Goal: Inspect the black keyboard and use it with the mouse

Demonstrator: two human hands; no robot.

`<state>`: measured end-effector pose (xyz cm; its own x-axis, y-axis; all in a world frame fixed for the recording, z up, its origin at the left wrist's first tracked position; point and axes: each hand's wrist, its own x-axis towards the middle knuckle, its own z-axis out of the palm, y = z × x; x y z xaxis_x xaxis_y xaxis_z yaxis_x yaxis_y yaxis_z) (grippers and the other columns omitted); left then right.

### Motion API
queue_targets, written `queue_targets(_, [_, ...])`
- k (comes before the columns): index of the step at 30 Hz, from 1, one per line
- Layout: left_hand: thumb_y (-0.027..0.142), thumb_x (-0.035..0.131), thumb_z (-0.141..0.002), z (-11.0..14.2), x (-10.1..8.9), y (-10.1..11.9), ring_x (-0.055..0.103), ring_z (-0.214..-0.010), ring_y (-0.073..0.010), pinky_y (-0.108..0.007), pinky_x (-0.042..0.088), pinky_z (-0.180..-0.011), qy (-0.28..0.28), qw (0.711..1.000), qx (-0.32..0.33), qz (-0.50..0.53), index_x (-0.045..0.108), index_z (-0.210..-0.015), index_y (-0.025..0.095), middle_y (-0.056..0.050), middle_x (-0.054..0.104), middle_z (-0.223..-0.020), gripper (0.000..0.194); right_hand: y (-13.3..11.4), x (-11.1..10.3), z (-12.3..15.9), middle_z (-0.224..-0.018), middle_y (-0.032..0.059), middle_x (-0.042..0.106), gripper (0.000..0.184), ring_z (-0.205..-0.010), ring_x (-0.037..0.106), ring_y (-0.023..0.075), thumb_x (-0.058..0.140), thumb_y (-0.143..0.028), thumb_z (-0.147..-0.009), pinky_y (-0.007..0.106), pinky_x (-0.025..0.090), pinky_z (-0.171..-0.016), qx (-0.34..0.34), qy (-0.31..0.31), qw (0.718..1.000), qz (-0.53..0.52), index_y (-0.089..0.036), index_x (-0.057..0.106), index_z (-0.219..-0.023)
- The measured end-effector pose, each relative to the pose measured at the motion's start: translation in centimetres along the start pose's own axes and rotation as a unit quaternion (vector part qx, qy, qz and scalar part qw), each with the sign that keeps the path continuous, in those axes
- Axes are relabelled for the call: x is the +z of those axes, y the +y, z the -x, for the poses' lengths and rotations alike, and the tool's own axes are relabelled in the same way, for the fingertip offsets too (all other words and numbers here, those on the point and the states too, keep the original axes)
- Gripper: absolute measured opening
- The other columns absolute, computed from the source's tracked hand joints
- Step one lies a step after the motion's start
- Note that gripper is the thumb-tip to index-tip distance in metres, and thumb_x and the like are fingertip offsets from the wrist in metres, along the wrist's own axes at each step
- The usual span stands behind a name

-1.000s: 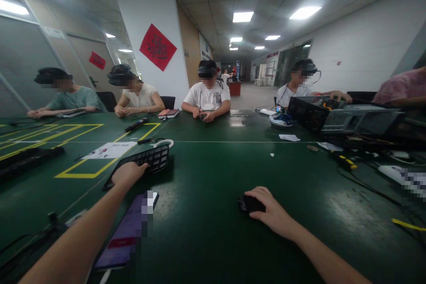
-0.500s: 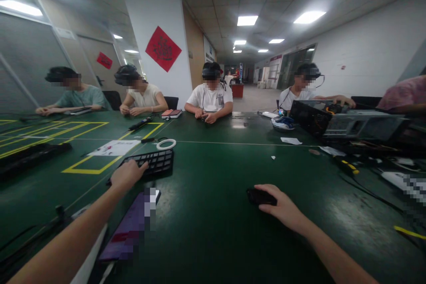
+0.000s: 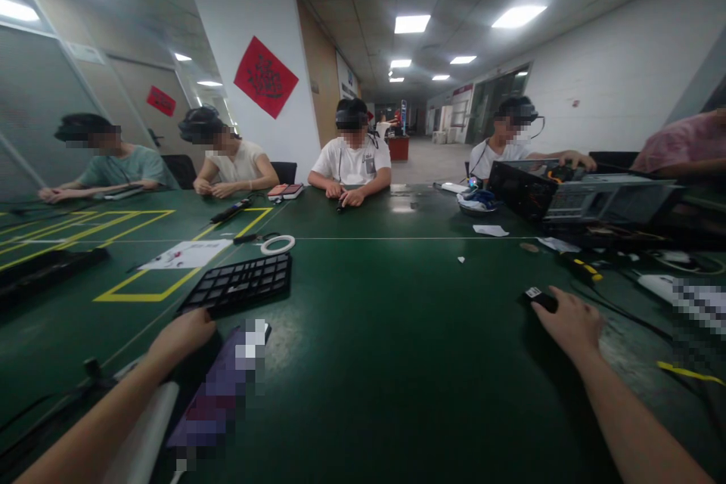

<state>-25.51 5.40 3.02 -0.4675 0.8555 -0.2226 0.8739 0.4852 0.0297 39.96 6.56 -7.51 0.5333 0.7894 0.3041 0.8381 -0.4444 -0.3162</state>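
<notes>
My right hand point(image 3: 570, 324) rests loosely cupped over the small black mouse point(image 3: 540, 298) on the right of the surface point(image 3: 386, 348); it looks light, rigid, smooth, best gripped by its sides. My left hand point(image 3: 184, 333) lies relaxed, empty, near the keyboard point(image 3: 238, 283).

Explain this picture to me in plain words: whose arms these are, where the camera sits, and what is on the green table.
The camera sits on a person's head, looking forward and down, so both bare arms are that person's own. The left hand rests on the green table just below a black keyboard, beside a blurred-out flat thing. The right hand covers a small black object, perhaps a mouse; the grip is hidden. Further off lie a white ring, a sheet of paper and an opened machine case. Other people sit around the table.
</notes>
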Motion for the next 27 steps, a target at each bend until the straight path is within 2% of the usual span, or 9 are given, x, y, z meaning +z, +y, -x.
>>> queue_targets(4, [0.015,0.045,-0.067,-0.4,0.3,0.0,0.06,-0.078,-0.0219,-0.024,0.035,-0.06,0.0,1.0,-0.001,-0.006,0.053,-0.053,0.018,-0.001,0.066,-0.066,0.017,-1.1,-0.7,0.9,-0.132,0.0163,0.044,0.064,-0.119,0.031,0.0427,0.035,-0.055,-0.075,0.065,0.022,-0.095,0.032,0.043,0.998,-0.019,-0.014,0.049,-0.122])
queue_targets(7, [0.017,0.042,-0.072,-0.7,-0.2,0.0,0.06,-0.08,-0.0222,-0.023,0.036,-0.059,0.004,1.0,-0.014,-0.016,0.055,-0.058,0.017,-0.004,0.068,-0.074,0.019,-1.6,-1.1,1.2,-0.133,0.0181,0.042,0.066,-0.12,0.029,0.0433,0.033,-0.055,-0.076,0.067,0.02,-0.097,0.037,0.054,0.997,-0.029,-0.011,0.048,-0.123])
queue_targets(10, [0.023,0.038,-0.077,-0.9,-1.3,0.4,0.06,-0.085,-0.0235,-0.024,0.037,-0.06,0.031,0.999,-0.026,-0.03,0.059,-0.072,0.015,-0.009,0.068,-0.089,0.023,-1.8,-1.1,1.2,-0.132,0.0194,0.041,0.066,-0.121,0.029,0.0431,0.031,-0.055,-0.078,0.067,0.02,-0.097,0.033,0.055,0.998,-0.015,-0.009,0.048,-0.122])
queue_targets(14, [0.042,0.033,-0.082,-1.4,-2.4,2.0,0.059,-0.092,-0.0287,-0.027,0.04,-0.066,0.079,0.996,-0.011,-0.038,0.06,-0.094,0.006,-0.02,0.062,-0.107,0.046,-2.1,-0.9,1.2,-0.13,0.0182,0.044,0.062,-0.118,0.033,0.0409,0.031,-0.052,-0.079,0.066,0.023,-0.096,0.013,0.06,0.998,0.023,-0.009,0.049,-0.12])
queue_targets(16, [0.055,0.033,-0.08,-1.9,-2.6,2.8,0.058,-0.095,-0.0321,-0.03,0.041,-0.069,0.077,0.997,-0.004,-0.021,0.059,-0.101,0.001,-0.024,0.06,-0.11,0.063,-2.0,-0.7,1.1,-0.129,0.0169,0.045,0.061,-0.117,0.035,0.0406,0.034,-0.053,-0.078,0.064,0.025,-0.096,0.023,0.057,0.998,0.027,-0.011,0.05,-0.119])
queue_targets(18, [0.06,0.037,-0.076,-2.6,-2.4,3.4,0.056,-0.098,-0.0345,-0.033,0.042,-0.073,0.06,0.998,-0.001,0.007,0.059,-0.104,-0.001,-0.026,0.058,-0.112,0.071,-1.6,-0.4,0.9,-0.129,0.0162,0.046,0.061,-0.115,0.036,0.0409,0.037,-0.055,-0.076,0.061,0.028,-0.095,0.034,0.028,0.999,0.026,-0.013,0.051,-0.119])
queue_targets(21, [0.06,0.048,-0.071,-3.7,-2.0,3.7,0.053,-0.102,-0.0378,-0.037,0.041,-0.078,0.053,0.997,-0.004,0.051,0.061,-0.101,-0.002,-0.027,0.057,-0.114,0.07,-0.8,0.0,0.3,-0.126,0.015,0.049,0.06,-0.113,0.04,0.0403,0.039,-0.055,-0.074,0.056,0.033,-0.092,0.022,-0.024,0.999,0.041,-0.016,0.053,-0.118])
queue_targets(27, [0.045,0.069,-0.058,-5.4,-1.6,3.6,0.056,-0.094,-0.042,-0.045,0.041,-0.078,0.114,0.98,0.019,0.159,0.064,-0.073,-0.001,-0.03,0.063,-0.094,0.049,0.4,0.8,-0.9,-0.116,0.017,0.057,0.056,-0.11,0.05,0.0307,0.039,-0.048,-0.076,0.042,0.034,-0.095,-0.038,-0.055,0.996,0.052,-0.011,0.054,-0.114])
